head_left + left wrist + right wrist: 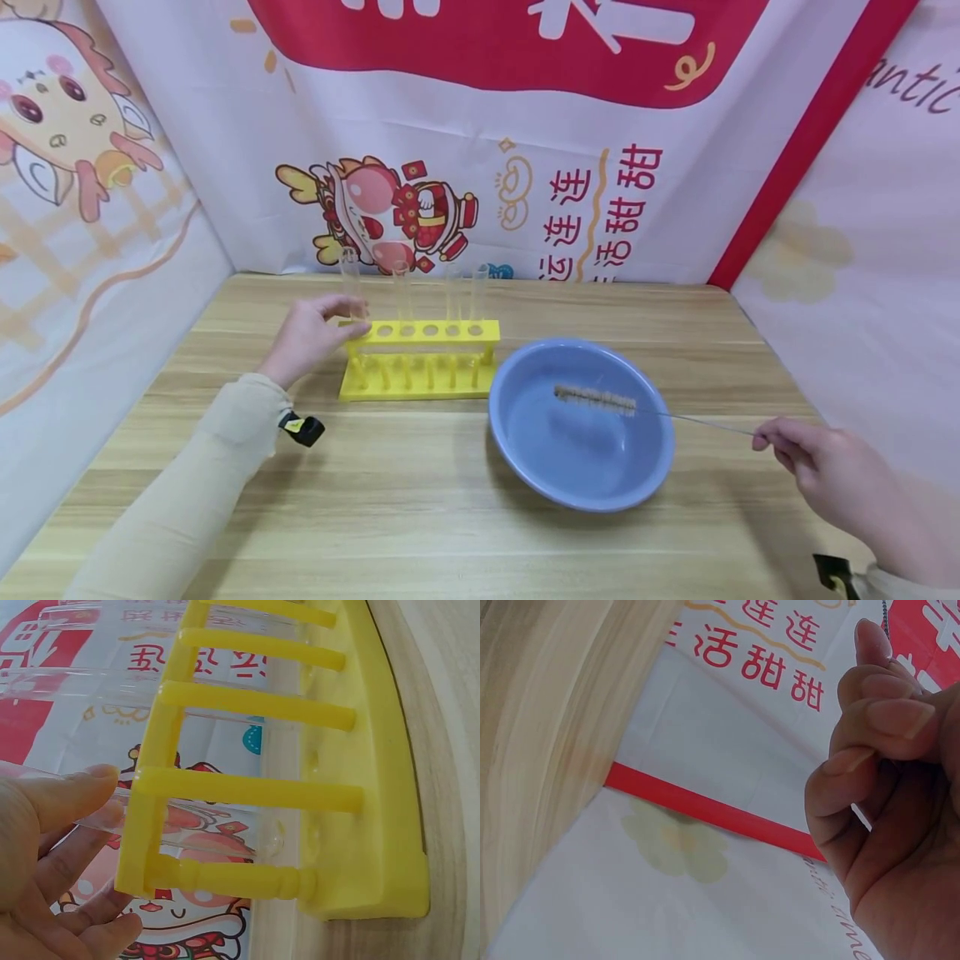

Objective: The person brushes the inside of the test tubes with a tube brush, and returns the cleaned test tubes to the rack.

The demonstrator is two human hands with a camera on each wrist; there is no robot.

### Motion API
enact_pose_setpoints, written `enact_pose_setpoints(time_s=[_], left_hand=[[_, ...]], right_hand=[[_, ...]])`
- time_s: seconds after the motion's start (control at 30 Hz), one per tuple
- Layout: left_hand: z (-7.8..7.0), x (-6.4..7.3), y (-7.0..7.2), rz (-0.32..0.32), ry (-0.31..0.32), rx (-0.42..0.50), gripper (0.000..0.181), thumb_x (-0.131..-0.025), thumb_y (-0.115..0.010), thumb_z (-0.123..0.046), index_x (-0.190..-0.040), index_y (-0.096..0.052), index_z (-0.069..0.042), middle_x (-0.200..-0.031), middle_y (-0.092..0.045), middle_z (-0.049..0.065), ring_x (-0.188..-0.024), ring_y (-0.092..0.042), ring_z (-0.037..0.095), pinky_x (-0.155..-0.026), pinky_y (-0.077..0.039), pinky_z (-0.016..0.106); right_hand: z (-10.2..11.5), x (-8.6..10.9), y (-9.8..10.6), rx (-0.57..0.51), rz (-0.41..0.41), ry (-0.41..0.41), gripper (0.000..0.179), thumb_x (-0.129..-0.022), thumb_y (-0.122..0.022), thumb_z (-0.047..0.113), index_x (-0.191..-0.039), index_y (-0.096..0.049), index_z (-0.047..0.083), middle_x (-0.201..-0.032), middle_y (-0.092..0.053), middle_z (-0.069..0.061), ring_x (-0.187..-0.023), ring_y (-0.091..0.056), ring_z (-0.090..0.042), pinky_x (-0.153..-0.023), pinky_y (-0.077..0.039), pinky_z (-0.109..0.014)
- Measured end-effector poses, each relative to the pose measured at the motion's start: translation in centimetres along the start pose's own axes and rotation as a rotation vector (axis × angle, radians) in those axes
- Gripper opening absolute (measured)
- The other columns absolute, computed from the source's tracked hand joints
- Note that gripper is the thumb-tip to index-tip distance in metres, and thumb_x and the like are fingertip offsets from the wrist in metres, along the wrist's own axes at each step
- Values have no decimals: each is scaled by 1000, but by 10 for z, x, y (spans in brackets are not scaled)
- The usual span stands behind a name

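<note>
A yellow test tube rack [420,393] stands left of the middle of the table, holding several clear test tubes [479,292] upright. My left hand [311,337] is at the rack's left end, thumb and fingers around the leftmost test tube [350,271] just above the top bar. In the left wrist view this tube [217,836] passes down through the rack. My right hand [832,471] pinches the thin wire handle of a test tube brush [596,400]. Its bristle head is over the blue basin [577,493]. The right wrist view shows the curled fingers [900,716].
The basin stands right beside the rack's right end. Wood-grain tabletop [390,517] extends in front of both. Printed cloth walls [480,117] close off the back and both sides.
</note>
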State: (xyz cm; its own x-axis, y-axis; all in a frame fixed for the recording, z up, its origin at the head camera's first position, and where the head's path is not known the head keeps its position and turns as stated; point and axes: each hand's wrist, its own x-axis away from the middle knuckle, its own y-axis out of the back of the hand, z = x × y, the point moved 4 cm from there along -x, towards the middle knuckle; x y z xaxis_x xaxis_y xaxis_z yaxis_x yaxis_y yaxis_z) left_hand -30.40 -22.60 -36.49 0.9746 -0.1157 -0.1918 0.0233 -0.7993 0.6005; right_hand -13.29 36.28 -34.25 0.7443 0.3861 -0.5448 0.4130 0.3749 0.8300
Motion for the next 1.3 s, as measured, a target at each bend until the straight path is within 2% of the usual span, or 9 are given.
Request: enact_pose_setpoints(time_s=[0.33,0.57,0.7,0.83,0.93,1.07,1.17,1.23,1.3], left_hand=[[3,1,-3,26,16,-42,33,-86,-79,-25,-114,-70,-9,-119,-69,9,-121,-55,33,-109,-30,61],[6,0,-5,81,36,-47,33,-89,-76,-27,-118,-70,-11,-126,-66,6,-134,-44,32,-113,-24,61],[7,1,-5,90,41,-52,37,-90,-75,-30,-121,-69,-12,-126,-67,6,-133,-45,32,-112,-25,61],[6,3,-2,79,24,-90,50,-90,-74,-36,-130,-64,-8,-129,-63,14,-128,-48,36,-109,-31,62],[0,9,6,14,-3,-136,60,-90,-74,-38,-139,-56,-7,-133,-58,19,-125,-49,39,-104,-36,61],[-23,26,22,-188,-66,-177,60,-91,-74,-29,-142,-50,-7,-130,-53,18,-116,-50,36,-99,-44,55],[-49,42,28,-334,-200,-185,50,-90,-75,-18,-133,-55,-2,-120,-54,17,-106,-53,31,-88,-51,40],[-66,52,25,-360,-303,-181,42,-90,-74,-13,-128,-59,0,-116,-57,15,-102,-55,28,-80,-53,31],[-79,58,15,-315,-388,-147,39,-90,-73,-8,-126,-60,1,-117,-61,14,-102,-58,27,-79,-54,27]], right_hand=[[-1,2,0,-11,-3,7,45,-64,-68,-21,-82,-68,19,-75,-64,17,-64,-48,13,-53,-38,-11],[-1,4,-1,-21,-6,9,45,-63,-67,-21,-82,-68,19,-75,-65,16,-65,-48,12,-53,-38,-11],[0,5,-1,-20,1,-3,45,-64,-68,-21,-83,-68,20,-75,-64,17,-64,-47,11,-53,-38,-12],[0,5,-1,-20,0,-2,45,-64,-68,-21,-83,-68,20,-75,-64,17,-64,-48,12,-52,-38,-12],[1,4,-1,-22,-7,5,45,-64,-68,-21,-83,-68,20,-75,-65,17,-65,-49,12,-54,-39,-11],[2,3,-3,-36,-7,17,45,-63,-68,-20,-83,-68,20,-76,-65,17,-67,-49,14,-57,-39,-9],[4,2,-6,-40,8,18,45,-63,-69,-19,-83,-68,21,-76,-64,18,-66,-49,12,-56,-39,-10],[7,0,-9,-30,27,13,44,-64,-70,-17,-83,-67,23,-75,-63,19,-64,-48,10,-54,-37,-11],[11,-2,-13,-4,49,11,42,-66,-72,-14,-83,-67,25,-74,-63,19,-60,-45,8,-51,-37,-13]])
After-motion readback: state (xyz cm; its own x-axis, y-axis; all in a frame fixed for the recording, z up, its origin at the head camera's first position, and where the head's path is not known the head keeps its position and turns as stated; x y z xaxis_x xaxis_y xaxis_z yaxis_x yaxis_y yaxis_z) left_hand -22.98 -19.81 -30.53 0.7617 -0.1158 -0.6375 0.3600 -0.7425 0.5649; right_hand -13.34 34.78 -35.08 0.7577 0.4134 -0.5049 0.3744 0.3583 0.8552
